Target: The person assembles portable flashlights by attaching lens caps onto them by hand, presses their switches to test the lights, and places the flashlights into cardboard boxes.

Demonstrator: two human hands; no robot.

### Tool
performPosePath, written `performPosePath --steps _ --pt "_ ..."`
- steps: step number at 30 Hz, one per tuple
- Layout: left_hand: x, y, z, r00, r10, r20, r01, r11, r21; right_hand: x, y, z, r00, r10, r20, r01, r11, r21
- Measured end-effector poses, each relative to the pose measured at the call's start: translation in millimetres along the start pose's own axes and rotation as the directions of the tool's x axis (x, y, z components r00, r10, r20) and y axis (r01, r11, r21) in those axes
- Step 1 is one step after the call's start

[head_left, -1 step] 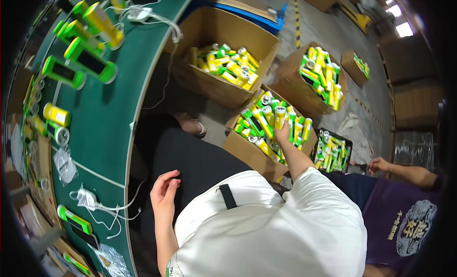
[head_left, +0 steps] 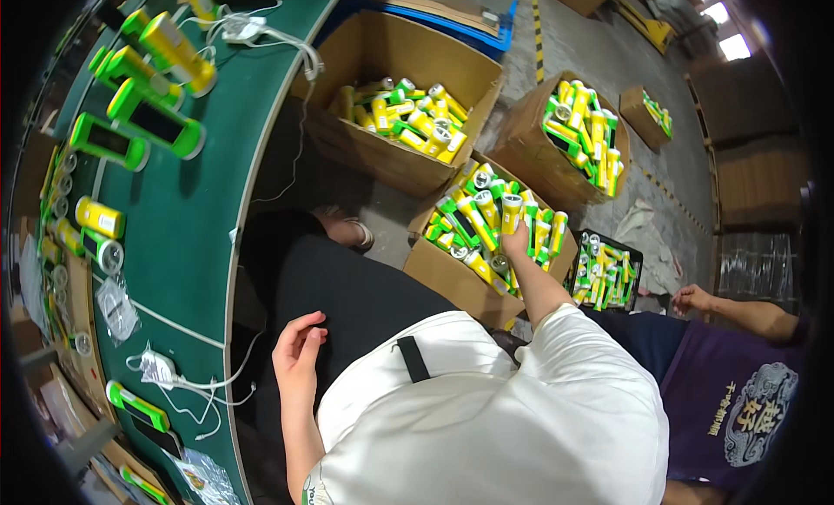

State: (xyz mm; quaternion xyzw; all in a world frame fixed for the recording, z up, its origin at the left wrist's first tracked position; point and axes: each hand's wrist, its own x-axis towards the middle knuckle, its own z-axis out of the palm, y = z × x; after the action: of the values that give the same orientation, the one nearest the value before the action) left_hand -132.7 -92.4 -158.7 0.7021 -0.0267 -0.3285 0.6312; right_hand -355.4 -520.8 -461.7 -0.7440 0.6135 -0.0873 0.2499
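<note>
My right hand (head_left: 516, 241) reaches into a cardboard box (head_left: 443, 275) of yellow-and-green flashlights. It is closed around a yellow flashlight (head_left: 511, 217), whose lens end points up, above the others. Part of the grip is hidden behind the flashlight and my hand. My left hand (head_left: 300, 353) hangs by my dark trousers, beside the green table (head_left: 208, 236), its fingers loosely bent and nothing in it. Several flashlights stand on the table's far end, among them a green one with a dark panel (head_left: 156, 118). A yellow flashlight (head_left: 100, 217) lies nearer.
More flashlights fill a large carton (head_left: 391, 171), another carton (head_left: 530, 145) and a black crate (head_left: 641, 266). White cables with a power strip (head_left: 158, 368) lie on the table. At the right stands a person in a purple shirt (head_left: 721, 401), one hand (head_left: 691, 298) near the crate.
The whole view has shifted slightly and looks sharper. Both of my hands keep their pose, the right one still around the flashlight.
</note>
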Motion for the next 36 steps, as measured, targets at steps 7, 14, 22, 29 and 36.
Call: performPosePath --steps 7,14,22,29,36 --pt "16 1 28 0.996 -0.05 0.08 0.047 0.998 0.037 -8 9 -12 0.973 0.218 0.078 -0.208 0.971 -0.122" --pt "22 3 30 0.993 -0.091 0.08 0.084 0.993 0.084 -8 3 -11 0.966 0.25 0.07 -0.229 0.948 -0.22" --pt "31 6 17 0.996 -0.073 0.054 0.071 0.997 0.038 -37 -24 7 0.955 0.136 -0.262 -0.222 0.916 -0.335" --pt "16 18 -3 0.993 0.047 0.108 -0.067 0.979 0.192 -84 -41 73 0.858 -0.478 0.186 0.472 0.878 0.076" --pt "-83 134 -94 0.943 0.215 0.254 -0.288 0.91 0.298 -153 -278 27 0.648 -0.741 0.177 0.506 0.592 0.627"
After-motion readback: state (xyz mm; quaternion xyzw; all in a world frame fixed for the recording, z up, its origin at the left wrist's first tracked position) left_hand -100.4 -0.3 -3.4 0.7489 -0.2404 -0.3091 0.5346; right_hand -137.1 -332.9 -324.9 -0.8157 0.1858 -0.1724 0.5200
